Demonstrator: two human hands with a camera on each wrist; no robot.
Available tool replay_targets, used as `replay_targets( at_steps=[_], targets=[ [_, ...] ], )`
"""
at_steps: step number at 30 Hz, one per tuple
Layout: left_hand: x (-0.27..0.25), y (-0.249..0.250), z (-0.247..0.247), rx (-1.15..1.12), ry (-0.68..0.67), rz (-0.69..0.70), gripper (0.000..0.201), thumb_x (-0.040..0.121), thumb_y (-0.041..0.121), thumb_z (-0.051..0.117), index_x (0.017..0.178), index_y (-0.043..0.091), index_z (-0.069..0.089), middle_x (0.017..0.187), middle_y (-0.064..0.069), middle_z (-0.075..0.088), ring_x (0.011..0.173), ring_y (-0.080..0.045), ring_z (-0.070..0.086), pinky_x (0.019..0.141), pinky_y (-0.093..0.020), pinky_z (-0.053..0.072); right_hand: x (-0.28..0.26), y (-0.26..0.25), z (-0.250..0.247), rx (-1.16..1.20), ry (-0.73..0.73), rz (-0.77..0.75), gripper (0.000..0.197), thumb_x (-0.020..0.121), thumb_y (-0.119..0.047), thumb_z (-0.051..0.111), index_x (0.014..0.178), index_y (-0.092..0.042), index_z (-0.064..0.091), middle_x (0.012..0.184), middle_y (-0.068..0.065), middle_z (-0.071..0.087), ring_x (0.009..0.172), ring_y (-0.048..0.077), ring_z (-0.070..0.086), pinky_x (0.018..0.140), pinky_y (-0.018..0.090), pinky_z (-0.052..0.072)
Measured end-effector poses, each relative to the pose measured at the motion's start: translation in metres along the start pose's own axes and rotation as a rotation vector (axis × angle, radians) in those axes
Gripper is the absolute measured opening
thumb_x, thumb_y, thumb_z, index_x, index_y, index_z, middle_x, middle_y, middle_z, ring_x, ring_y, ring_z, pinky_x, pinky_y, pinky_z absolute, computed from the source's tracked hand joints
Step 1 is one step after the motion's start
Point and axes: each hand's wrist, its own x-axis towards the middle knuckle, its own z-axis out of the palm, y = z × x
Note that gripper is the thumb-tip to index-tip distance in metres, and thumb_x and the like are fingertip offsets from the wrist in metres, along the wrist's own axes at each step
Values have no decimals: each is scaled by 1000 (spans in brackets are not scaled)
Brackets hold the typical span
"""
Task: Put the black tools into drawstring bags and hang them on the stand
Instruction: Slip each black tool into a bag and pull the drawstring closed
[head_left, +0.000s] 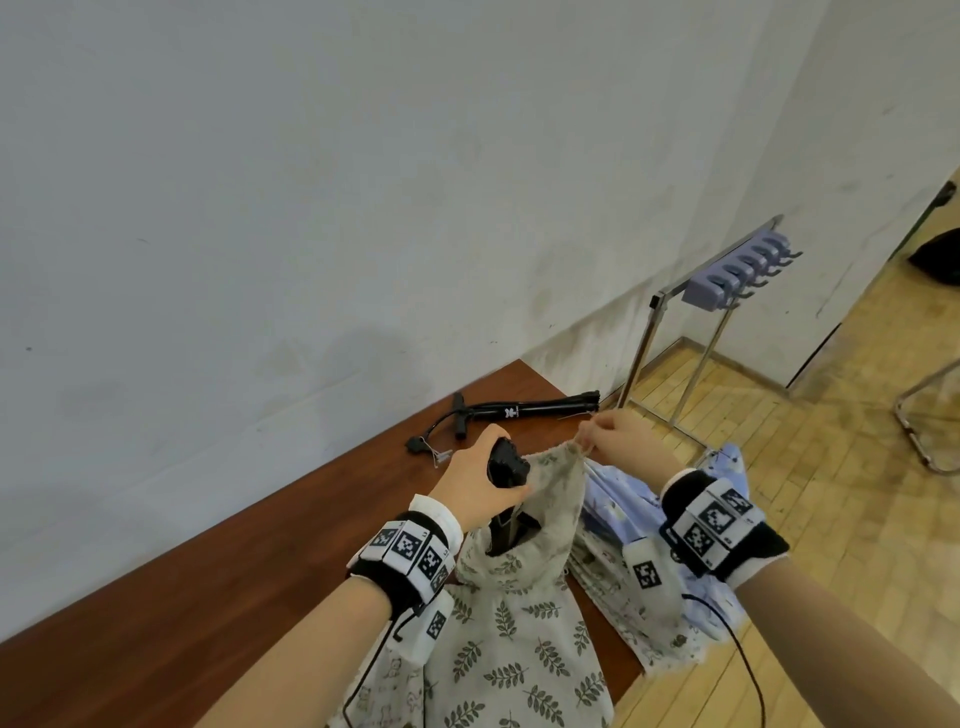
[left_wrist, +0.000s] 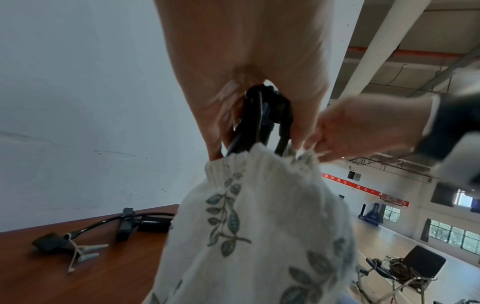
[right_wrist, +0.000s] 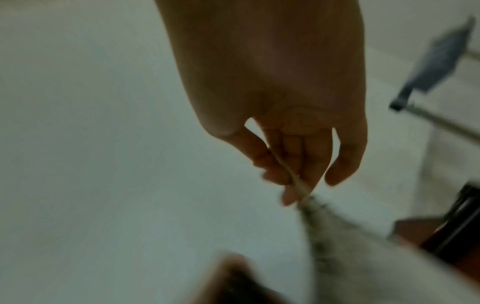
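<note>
My left hand (head_left: 480, 480) grips the top of a black tool (head_left: 506, 462) that stands partly inside a cream drawstring bag with a green leaf print (head_left: 519, 623). In the left wrist view the black tool (left_wrist: 265, 117) sticks out of the leaf bag's mouth (left_wrist: 259, 205) under my left hand (left_wrist: 246, 72). My right hand (head_left: 618, 436) pinches the bag's rim and cord, holding the mouth up; the right wrist view shows my right hand (right_wrist: 288, 164) pinching the cord. A black pump (head_left: 524, 410) with a hose lies on the brown table (head_left: 208, 571). The metal stand with lilac hooks (head_left: 737, 275) is at the right.
More bags lie at the table's right end: a blue one (head_left: 649, 499) and a cream one with small figures (head_left: 384, 680). A pale wall (head_left: 311, 182) runs close behind the table. Wooden floor (head_left: 831, 441) spreads to the right, with a metal frame (head_left: 924, 415) on it.
</note>
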Motion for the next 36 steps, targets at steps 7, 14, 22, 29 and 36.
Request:
replay_targets(
  at_steps=[7,14,22,29,36],
  targets=[
    [6,4,-1,51,-27,-3,44,79,34,71,106,27,37,90,0,63,80,-18,62,73,-34,53,-36,-82,-31,628,-386,-26,37,103,-12,36,65,-13,40,56,-2,21,47,13,22,59,28,47],
    [9,7,-3,77,-64,20,53,79,33,73,117,27,37,94,1,64,86,-19,63,73,-26,48,-27,-100,-2,36,-321,-259,24,93,-20,58,114,-8,53,76,2,54,57,10,50,58,24,50],
    [21,-8,-22,-24,-78,-97,79,68,14,73,139,21,38,130,-5,50,122,-20,47,101,-39,44,-3,-63,35,-152,-392,-344,78,89,-21,67,151,-34,21,152,1,35,117,23,54,97,27,44],
    [14,-27,-24,-26,-73,-583,42,94,15,47,134,3,45,132,-16,53,104,-29,60,84,-33,51,1,-55,33,218,-368,-217,109,86,-4,69,149,-48,-8,121,15,45,42,0,43,45,21,42],
    [18,-18,-18,-399,18,-780,26,87,27,64,86,1,56,63,-8,57,54,-17,53,50,-24,47,-5,-50,46,328,-384,-177,110,84,-3,71,148,-49,-5,107,12,46,41,0,40,45,18,41]
  ],
)
